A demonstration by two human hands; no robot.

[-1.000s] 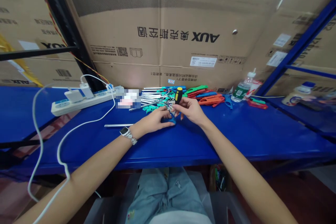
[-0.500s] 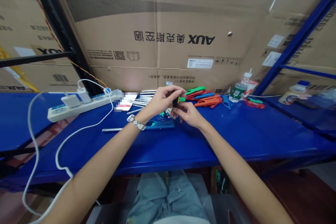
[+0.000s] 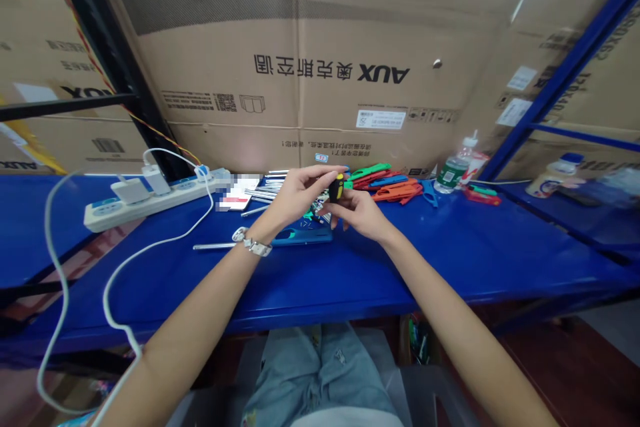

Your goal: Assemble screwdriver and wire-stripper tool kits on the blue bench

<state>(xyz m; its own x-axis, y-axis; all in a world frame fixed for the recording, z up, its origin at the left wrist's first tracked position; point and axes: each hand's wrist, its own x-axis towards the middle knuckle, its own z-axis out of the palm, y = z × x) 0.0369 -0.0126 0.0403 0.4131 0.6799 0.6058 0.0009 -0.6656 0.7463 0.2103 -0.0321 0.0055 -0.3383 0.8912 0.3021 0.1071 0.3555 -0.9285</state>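
My left hand (image 3: 300,195) is closed, its thumb and fingers pinching the top of a small black handle with yellow marks (image 3: 337,188), like a stubby screwdriver's. Close by on the right, my right hand (image 3: 364,215) is curled with bent fingers against the handle's lower side; what else sits between its fingertips is hidden. Beneath my hands lies a blue plastic piece with a long slot (image 3: 307,236), and a thin metal rod (image 3: 213,247) reaches out to its left. Small green and metal bits lie just behind it, partly covered by my fingers.
Several metal rods (image 3: 265,191) lie behind my left hand. Red, orange, green and blue plastic pieces (image 3: 397,191) are heaped at the right. A water bottle (image 3: 451,173) stands beyond them. A power strip (image 3: 95,217) with white cables lies left; cardboard (image 3: 330,7) walls the back.
The black-and-yellow handle has turned so more of it shows between my hands. Both hands stay close together over the same spot, and the view has shifted slightly.
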